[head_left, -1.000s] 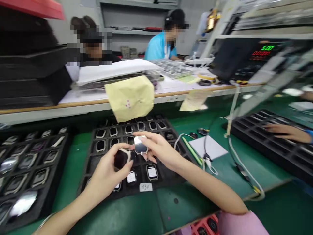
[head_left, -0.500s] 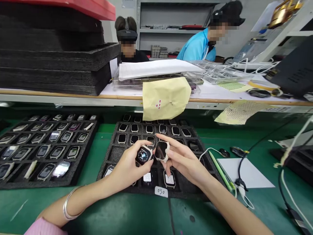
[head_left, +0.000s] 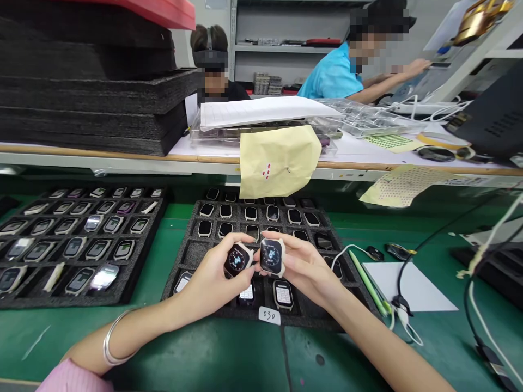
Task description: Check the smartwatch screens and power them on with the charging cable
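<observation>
Side by side over a black foam tray (head_left: pixel 192 252), each of my hands grips a strapless smartwatch. My left hand (head_left: pixel 216 275) is closed on a smartwatch (head_left: pixel 237 258) with a lit dial on its dark screen. Thumb and fingers of my right hand (head_left: pixel 304 265) hold another smartwatch (head_left: pixel 272 256) by its edges, its screen also showing a lit dial. Below them in the tray lie more watches, among them one watch (head_left: pixel 283 294) with a white keypad-like screen. A white label (head_left: pixel 269 315) marked 030 is at the tray's front edge.
A second foam tray (head_left: pixel 118 291) full of watches lies at left. To the right are a green pen-like stick (head_left: pixel 365 277), white paper (head_left: pixel 408 286) and cables (head_left: pixel 402 305). Above runs a shelf (head_left: pixel 196 160) with stacked black foam (head_left: pixel 102 103). Two people are beyond it.
The right-hand watch's screen has gone from dark to a lit dial, and my right fingers have drawn in around it. The co-worker in blue now reaches an arm out to the right.
</observation>
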Available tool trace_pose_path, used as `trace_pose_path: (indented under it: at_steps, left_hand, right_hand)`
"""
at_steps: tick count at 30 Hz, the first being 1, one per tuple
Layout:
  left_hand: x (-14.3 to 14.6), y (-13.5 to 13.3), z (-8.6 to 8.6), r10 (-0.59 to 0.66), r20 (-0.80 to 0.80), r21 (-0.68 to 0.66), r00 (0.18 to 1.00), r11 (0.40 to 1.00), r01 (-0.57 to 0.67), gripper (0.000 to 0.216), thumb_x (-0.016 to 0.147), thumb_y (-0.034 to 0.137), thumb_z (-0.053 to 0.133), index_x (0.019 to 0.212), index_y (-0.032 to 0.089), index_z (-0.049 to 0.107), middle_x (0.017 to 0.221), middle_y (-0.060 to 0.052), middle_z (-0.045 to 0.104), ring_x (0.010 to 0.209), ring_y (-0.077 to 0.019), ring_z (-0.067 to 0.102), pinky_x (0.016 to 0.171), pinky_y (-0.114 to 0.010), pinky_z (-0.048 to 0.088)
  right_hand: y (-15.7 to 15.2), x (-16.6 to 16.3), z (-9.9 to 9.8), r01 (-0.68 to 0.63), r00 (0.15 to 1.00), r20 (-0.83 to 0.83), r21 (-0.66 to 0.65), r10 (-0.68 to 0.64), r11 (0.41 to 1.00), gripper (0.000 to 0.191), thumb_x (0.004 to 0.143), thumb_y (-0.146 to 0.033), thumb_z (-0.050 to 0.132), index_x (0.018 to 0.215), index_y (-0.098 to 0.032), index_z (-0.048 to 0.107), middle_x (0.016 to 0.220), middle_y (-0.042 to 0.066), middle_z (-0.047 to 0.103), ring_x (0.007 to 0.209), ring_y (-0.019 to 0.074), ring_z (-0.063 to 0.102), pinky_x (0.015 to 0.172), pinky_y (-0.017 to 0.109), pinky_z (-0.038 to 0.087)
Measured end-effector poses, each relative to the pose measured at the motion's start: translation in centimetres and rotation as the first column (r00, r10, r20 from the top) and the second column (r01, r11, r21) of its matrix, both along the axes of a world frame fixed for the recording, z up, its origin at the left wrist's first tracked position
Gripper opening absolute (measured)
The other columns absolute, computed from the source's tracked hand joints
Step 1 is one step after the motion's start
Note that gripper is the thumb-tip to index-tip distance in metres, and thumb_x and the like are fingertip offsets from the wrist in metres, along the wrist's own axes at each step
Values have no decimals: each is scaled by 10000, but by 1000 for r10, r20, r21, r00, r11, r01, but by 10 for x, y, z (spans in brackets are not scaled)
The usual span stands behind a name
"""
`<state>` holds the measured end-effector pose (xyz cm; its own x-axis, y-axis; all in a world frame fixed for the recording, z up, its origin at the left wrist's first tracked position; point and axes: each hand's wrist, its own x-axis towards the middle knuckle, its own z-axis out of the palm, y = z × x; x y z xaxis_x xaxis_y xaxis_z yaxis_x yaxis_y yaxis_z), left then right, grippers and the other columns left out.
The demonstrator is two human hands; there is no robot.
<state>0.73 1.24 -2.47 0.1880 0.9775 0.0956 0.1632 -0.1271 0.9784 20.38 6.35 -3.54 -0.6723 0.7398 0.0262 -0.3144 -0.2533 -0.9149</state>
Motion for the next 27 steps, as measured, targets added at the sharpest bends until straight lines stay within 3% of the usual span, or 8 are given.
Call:
trace_pose_path:
  at_steps: [5,19,27]
  left_hand:
    - [-5,1,3,-77,7,-55,997,996,77,301,796,129,517,1091,180,494,798,18,538,675,-114,482,608,-208,397]
    - [-14,4,2,21,-97,24,995,1000,-19,320,796,143,513,1110,202,502,783,18,516,663,-121,469,604,-212,392]
    - [-14,4,2,-23,-107,26,994,999,26,306,793,145,521,1094,201,507,761,25,511,676,-124,480,608,-211,390]
  right_hand:
    - [-1,1,2,-8,1000,-3,40,8,999,366,853,-261,672,1212,-226,607,1025,98,704,945,257,675,876,402,495]
    - [-4,0,12,32,997,67,40,-35,999,407,805,-318,715,1187,-207,626,991,101,712,877,271,691,852,442,514]
    - [-5,1,13,12,996,90,66,-18,998,395,818,-301,703,1190,-197,625,996,101,707,871,256,691,835,415,526]
